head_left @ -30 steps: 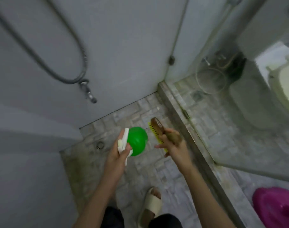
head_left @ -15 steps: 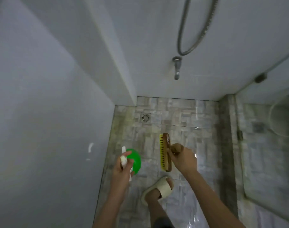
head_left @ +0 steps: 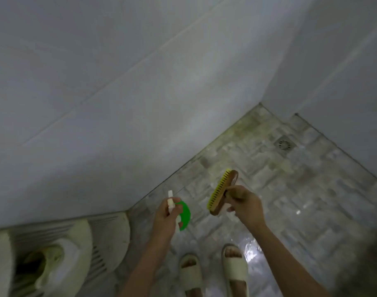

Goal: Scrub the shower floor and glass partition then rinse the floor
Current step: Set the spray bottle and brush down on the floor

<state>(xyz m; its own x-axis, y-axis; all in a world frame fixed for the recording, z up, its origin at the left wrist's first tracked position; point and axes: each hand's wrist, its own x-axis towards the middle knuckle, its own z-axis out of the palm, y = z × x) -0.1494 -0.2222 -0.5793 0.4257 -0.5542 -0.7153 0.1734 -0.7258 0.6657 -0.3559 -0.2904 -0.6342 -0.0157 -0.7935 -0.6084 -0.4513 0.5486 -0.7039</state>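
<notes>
**Desk:** Item one, the task's surface. Where is it?

**Operator:** Shower floor (head_left: 312, 200): mottled stone tile, low right in my view, grimy along the wall joint. There is a wet sheen beside the right sandal (head_left: 235, 269). Drain (head_left: 283, 144) in the far corner. Glass partition: not in view, so I log nothing on it.

**Desk:** Item two, the tool.

**Operator:** Scrub brush (head_left: 223, 192): wooden back, yellow bristles facing left. It is held in the air above the floor and touches no tile. Right grip (head_left: 245, 205): fingers curled round the brush's back, closed firmly on it.

**Desk:** Item three.

**Operator:** Green container (head_left: 184, 213) with a white nozzle (head_left: 170, 200) on top. Left grip (head_left: 166, 213): wrapped round the container's upper part, just beside the nozzle. Whether a finger presses the nozzle I cannot tell, as it is blurred.

**Desk:** Surroundings?

**Operator:** Pale wall (head_left: 119, 103) filling the upper left. A pale ribbed bin (head_left: 76, 243) low left at its foot. Left sandal (head_left: 190, 273) on the tile below the hands.

**Desk:** Hazards, as you judge them.

**Operator:** Three.
- Wet tile under the sandals could cause a slip on bending down to scrub.
- The nozzle's aim is unclear, so spray could land on the wall or bin rather than the floor.
- Both grips are occupied, so nothing is free to steady against the wall. A wet brush could also twist loose under pressure.

Scrubbing is not yet begun, by my reading.
</notes>
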